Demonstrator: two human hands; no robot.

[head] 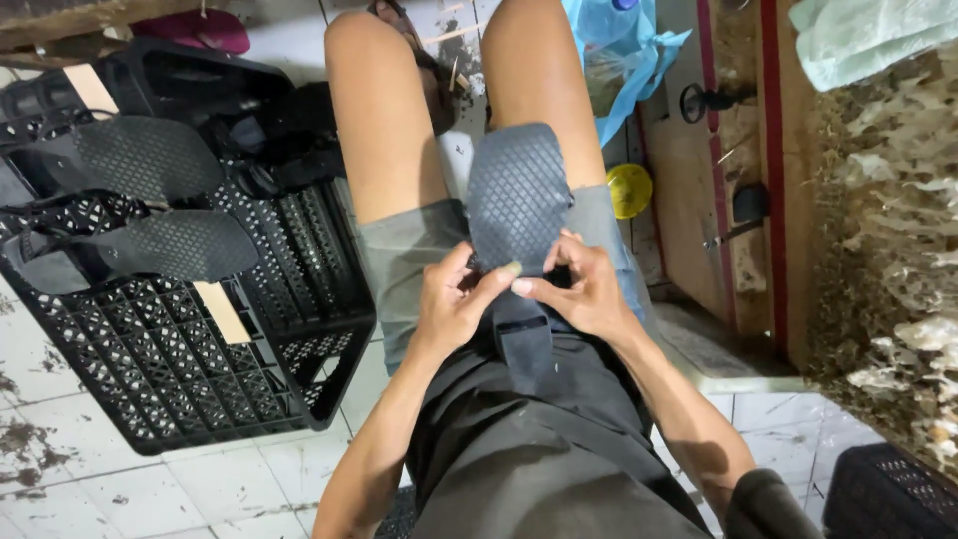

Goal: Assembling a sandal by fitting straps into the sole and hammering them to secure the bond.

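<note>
Both hands pinch a black sole (519,195) lying across the lap: left hand (454,304) and right hand (584,289) closed on its near end by the strap (524,339). Uneven pulling could slip it floorward, beside the crate (299,349).

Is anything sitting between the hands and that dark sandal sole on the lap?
Nothing visible. The left hand and right hand are both already on the sandal sole, which lies tread up on the right thigh, fingers pinching at its near end where the strap hangs down. No other thing lies between them.
</note>
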